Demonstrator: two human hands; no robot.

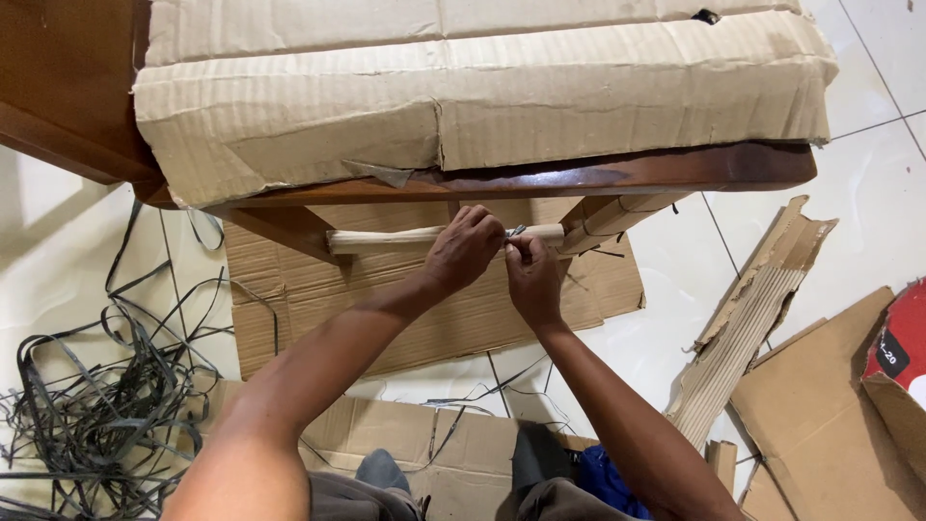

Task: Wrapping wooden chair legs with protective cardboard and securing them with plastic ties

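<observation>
Nearest the camera, the person's knees sit above a flat sheet of brown cardboard (386, 429) spread on the white tiled floor (666, 289). To the left of it lies a loose tangle of black plastic packing straps (106, 405), and a few single strands trail across the cardboard sheet. On the right, torn strips and folded pieces of corrugated cardboard (752, 309) lie on the tiles, with the corner of a red box (902, 333) at the frame's edge.

Both forearms reach forward and upward to the middle of the view. The left hand (465, 249) is clenched over a pale, paper-wrapped horizontal wooden rail (386, 238), fingers curled over its top. The right hand (532, 275) is just beside it, touching it, its fingers pinched around a small dark metal tool (515, 231) that rests against the rail; the tool's exact kind is too small to tell.

The rail runs between the legs of a dark brown wooden desk (617, 174), just below the desk's front edge; its right end meets a leg also wrapped in pale paper. Another cardboard sheet lies on the floor under the desk. Farthest away, the desk top is covered by creased, torn corrugated cardboard wrapping (482, 87), folded down over the front edge.
</observation>
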